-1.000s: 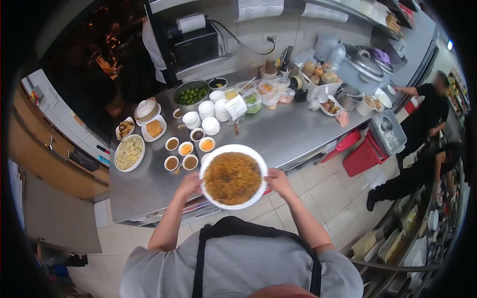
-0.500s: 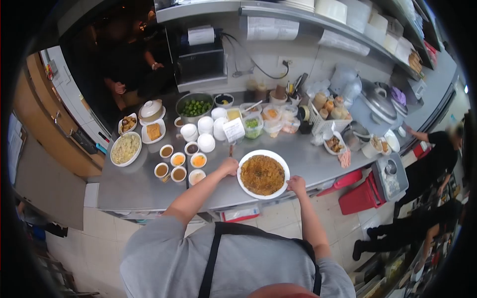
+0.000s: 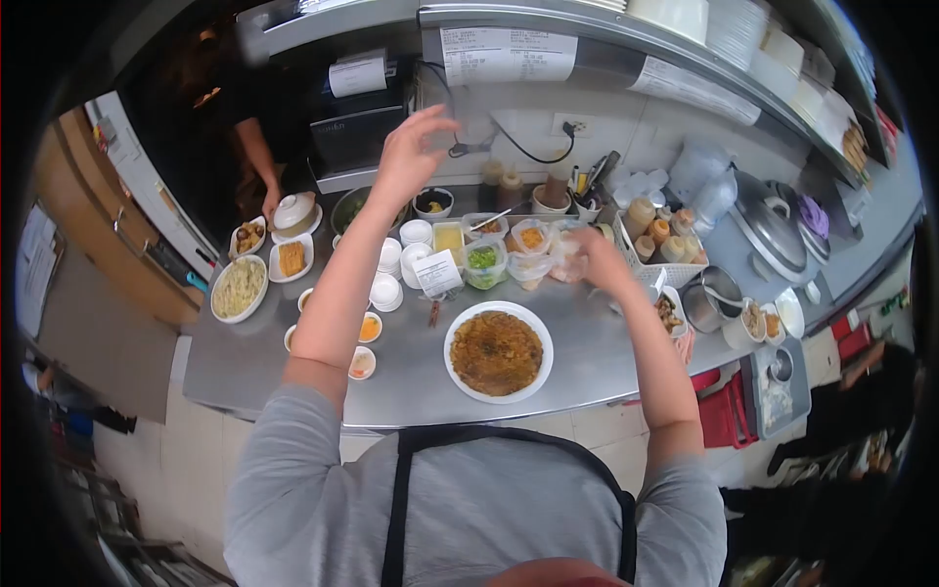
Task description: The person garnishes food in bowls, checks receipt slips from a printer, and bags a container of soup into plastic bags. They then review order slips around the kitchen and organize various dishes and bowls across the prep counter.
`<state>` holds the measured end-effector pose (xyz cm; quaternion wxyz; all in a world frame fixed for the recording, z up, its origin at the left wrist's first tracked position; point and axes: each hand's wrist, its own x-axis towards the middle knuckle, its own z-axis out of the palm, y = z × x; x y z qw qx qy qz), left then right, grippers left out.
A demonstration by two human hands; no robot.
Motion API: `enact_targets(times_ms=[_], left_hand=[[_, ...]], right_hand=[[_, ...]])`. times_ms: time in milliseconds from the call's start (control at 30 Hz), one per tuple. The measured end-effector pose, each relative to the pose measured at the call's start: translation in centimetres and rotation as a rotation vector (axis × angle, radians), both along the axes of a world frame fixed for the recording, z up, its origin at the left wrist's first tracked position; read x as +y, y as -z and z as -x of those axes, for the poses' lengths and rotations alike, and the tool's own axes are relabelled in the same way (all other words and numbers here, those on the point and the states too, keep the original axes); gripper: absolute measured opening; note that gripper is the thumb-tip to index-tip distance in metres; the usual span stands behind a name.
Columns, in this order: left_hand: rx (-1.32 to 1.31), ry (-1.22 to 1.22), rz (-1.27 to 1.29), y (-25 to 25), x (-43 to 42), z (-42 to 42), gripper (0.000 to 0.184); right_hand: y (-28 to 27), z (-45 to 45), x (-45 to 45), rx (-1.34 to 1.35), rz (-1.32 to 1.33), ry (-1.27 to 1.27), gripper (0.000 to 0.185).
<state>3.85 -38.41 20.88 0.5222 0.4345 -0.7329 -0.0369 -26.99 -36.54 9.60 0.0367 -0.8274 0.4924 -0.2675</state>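
My left hand (image 3: 413,149) is raised above the back of the counter, in front of the black machine (image 3: 357,137), its fingers apart and holding nothing. My right hand (image 3: 601,262) reaches over the clear plastic tubs (image 3: 529,266), beside the white basket of bottles (image 3: 675,274). Its fingers are blurred, so any grip there is unclear. Between my arms, near the counter's front edge, rests a white plate (image 3: 451,380) of brown food (image 3: 497,350), touched by neither hand. Behind it stands a printed slip (image 3: 437,273).
White lidded cups (image 3: 386,292) and small sauce cups (image 3: 362,364) stand left of the plate. Farther left are an oval dish (image 3: 239,290) and a lidded pot (image 3: 293,213), with another person's hand (image 3: 272,203) at it. Printed sheets (image 3: 504,56) hang from the shelf.
Both hands have let go of the plate, which stays on the counter. My left hand has risen up and back; my right has moved back over the tubs. The other person's hand has come to the pot.
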Motion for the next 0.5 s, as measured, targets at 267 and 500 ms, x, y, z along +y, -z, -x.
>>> enact_targets(times_ms=[267,500], left_hand=[[0.608,0.087,-0.023,-2.5,-3.9,7.0,0.023],[0.989,0.507,-0.08,-4.6,-2.8,9.9,0.025]], right_hand=[[-21.6,-3.0,-4.4,-0.209,1.001,-0.216,0.033],[-24.1,-4.3,-5.6,-0.043,0.89,-0.022,0.06]])
